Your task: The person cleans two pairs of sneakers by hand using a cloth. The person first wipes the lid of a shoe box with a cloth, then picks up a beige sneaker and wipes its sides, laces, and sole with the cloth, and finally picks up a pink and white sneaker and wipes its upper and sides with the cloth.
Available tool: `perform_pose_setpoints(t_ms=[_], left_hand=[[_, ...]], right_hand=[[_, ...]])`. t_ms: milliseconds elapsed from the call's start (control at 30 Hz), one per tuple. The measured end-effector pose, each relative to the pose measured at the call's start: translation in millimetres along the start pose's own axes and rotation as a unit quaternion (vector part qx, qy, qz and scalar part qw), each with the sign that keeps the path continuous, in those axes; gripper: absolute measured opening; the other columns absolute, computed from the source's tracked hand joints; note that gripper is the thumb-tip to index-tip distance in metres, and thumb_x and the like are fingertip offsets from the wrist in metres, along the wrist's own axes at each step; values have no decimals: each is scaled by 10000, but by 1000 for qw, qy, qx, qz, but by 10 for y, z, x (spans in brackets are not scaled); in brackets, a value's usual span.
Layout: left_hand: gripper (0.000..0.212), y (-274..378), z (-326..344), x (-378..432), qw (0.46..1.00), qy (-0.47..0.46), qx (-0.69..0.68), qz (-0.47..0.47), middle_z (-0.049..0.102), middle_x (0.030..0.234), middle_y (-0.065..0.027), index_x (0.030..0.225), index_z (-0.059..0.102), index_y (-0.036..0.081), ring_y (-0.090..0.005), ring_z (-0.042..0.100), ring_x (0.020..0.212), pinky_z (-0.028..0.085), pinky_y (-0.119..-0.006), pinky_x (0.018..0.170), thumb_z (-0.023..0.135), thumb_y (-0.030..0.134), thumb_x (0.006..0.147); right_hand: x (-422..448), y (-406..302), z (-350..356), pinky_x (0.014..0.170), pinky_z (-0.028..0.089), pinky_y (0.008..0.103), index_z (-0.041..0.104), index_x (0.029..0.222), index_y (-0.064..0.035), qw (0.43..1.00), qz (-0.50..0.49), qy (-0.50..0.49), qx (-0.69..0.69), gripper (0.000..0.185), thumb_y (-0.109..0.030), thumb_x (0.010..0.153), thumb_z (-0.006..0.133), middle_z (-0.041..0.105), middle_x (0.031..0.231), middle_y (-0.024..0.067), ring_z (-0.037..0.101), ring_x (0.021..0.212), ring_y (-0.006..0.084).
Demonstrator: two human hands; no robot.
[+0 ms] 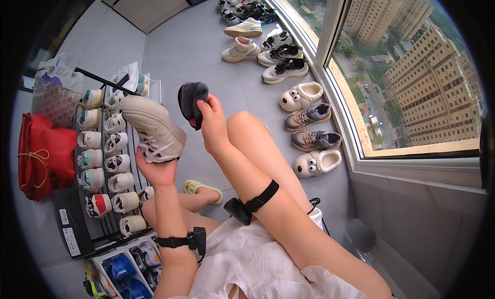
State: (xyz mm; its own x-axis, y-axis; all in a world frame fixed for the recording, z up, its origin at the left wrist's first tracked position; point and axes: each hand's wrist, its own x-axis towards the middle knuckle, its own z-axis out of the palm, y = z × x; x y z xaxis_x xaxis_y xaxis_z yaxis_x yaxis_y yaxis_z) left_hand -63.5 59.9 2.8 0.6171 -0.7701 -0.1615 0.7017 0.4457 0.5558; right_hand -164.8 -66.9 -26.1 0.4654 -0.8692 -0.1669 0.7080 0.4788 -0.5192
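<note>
A beige lace-up sneaker [156, 126] rests in my left hand [156, 169], tilted with its toe up to the left and its laced collar end at my palm. My fingers are mostly hidden under it. To the right, my right hand [212, 117] pinches a dark grey cloth item [191, 101] with a bit of pink at its lower edge; the picture does not settle whether it is a folded cloth or a soft shoe piece. Sneaker and dark item are apart. Both hands are held above the grey tiled floor, in front of my bent knees.
A black metal shoe rack [102, 183] with several shoes stands at the left, beside a red bag [46, 156] and a black shoebox [71, 221]. A white bin [116, 279] holds more shoes. Dog-faced slippers [309, 163] and sneakers [286, 68] line the floor along the window.
</note>
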Motion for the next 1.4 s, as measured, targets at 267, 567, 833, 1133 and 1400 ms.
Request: perform_pose_setpoints(t_ms=[267, 567, 833, 1133, 1400], left_hand=[[483, -176, -125, 135, 996, -30, 10, -87, 528, 1274, -97, 1263, 484, 71, -280, 477, 1197, 338, -465, 1048, 581, 251, 826], [347, -741, 92, 182, 981, -45, 130, -137, 600, 1100, -124, 1199, 497, -3, -238, 579, 1030, 459, -405, 937, 523, 184, 908], [399, -843, 381, 18, 939, -124, 317, -45, 567, 1149, -117, 1257, 447, -8, -193, 579, 1014, 489, -331, 858, 565, 93, 889], [318, -843, 419, -111, 941, -127, 314, 22, 592, 1059, -73, 1157, 523, -34, -138, 584, 924, 477, -261, 790, 605, 29, 856], [260, -947, 453, -246, 885, -159, 437, 26, 612, 1002, -71, 1100, 565, -44, -141, 600, 862, 482, -253, 716, 597, -4, 844]], right_hand=[[-59, -302, -228, 745, 441, 232, 481, 1193, -40, 985, -149, -44, -70, 316, -154, 915, 576, 561, 991, 15, 511, 871, 74], [-12, -472, -618, 751, 428, 226, 518, 1104, -27, 972, -195, 54, -119, 304, -215, 892, 626, 560, 945, 10, 501, 837, 80], [-79, -532, -583, 715, 437, 227, 470, 1134, -34, 950, -250, 125, -138, 316, -237, 920, 583, 554, 868, 13, 505, 792, 84], [-214, -641, -610, 727, 428, 226, 473, 1127, -16, 973, -171, 87, -131, 314, -210, 914, 597, 544, 926, 22, 496, 819, 79], [-144, -583, -679, 698, 425, 270, 525, 978, -6, 831, -388, 175, -359, 244, -194, 873, 637, 534, 859, 49, 500, 780, 150]])
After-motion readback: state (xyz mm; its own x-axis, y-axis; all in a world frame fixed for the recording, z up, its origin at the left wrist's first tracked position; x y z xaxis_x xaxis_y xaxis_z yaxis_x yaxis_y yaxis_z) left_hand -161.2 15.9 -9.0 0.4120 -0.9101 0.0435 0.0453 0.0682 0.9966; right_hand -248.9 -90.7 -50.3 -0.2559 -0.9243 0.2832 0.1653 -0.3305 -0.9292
